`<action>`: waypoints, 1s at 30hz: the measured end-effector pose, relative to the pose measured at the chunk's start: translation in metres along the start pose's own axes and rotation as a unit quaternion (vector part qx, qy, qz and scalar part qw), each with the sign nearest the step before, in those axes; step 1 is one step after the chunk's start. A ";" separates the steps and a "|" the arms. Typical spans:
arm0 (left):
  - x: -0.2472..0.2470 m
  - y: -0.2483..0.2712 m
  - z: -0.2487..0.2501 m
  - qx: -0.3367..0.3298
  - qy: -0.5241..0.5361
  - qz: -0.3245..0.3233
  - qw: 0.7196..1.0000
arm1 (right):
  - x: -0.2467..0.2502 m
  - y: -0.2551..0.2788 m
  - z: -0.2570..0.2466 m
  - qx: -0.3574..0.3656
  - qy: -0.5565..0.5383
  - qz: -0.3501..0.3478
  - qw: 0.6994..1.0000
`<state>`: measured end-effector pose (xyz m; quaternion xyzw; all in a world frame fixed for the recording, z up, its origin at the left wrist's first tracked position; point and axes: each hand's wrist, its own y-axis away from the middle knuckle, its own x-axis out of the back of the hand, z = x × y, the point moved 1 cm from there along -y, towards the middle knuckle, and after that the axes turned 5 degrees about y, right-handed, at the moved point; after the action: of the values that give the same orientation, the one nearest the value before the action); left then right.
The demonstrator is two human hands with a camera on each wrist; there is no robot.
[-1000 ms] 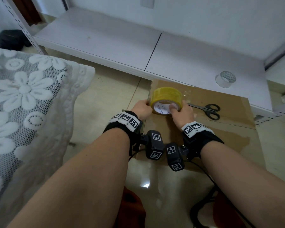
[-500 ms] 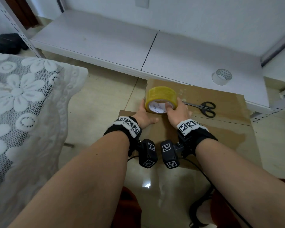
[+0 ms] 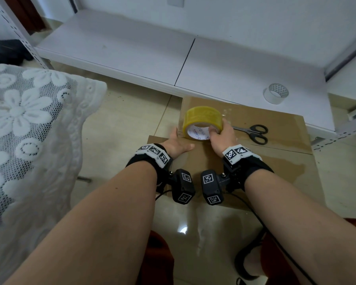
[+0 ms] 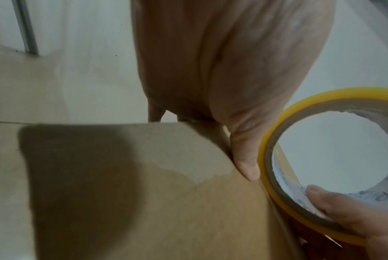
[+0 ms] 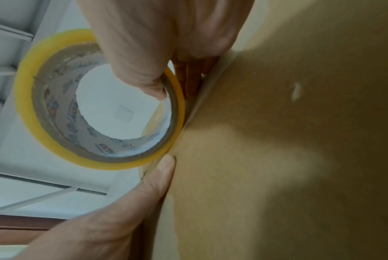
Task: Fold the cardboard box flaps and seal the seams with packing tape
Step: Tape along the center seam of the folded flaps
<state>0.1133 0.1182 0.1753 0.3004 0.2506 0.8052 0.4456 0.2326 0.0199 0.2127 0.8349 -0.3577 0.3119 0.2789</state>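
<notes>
The flat brown cardboard box [image 3: 261, 161] lay on the glossy tiled floor, its far edge against the low white shelf board [image 3: 132, 48]. At the box's far left corner stood the yellow roll of packing tape [image 3: 202, 120] on its edge, touching the cardboard. Against half a second before, the roll sat at the same corner, and the left hand [image 3: 178, 145] had flattened further onto the cardboard, its fingers reaching over the box's left edge. One second before, that hand had been up against the roll's side.

The left hand lay open and pressed flat on the box just left of the roll, its thumb [image 4: 246, 158] extended along the cardboard beside the roll's rim, holding nothing. The right hand [image 3: 221, 136] gripped the roll, thumb hooked inside the core and fingers wrapped over the outer yellow face.

Printed blue lettering ran round the white inside of the roll's cardboard core, too blurred to read in any view.

On the box, to the right of the roll, lay black-handled scissors [image 3: 255, 133]. On the shelf board beyond the box's far right corner stood a small clear roll of tape [image 3: 275, 93]. Well left of the box hung a white lace cloth with flower patterns [image 3: 25, 140].
</notes>
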 end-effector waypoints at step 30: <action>-0.007 -0.003 0.002 -0.095 -0.072 0.039 0.992 | 0.009 -0.005 0.013 0.015 -0.081 0.024 0.996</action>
<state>0.1194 0.1141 0.1735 0.3239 0.1285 0.8184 0.4569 0.2453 0.0097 0.2097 0.8528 -0.3942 0.2548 0.2289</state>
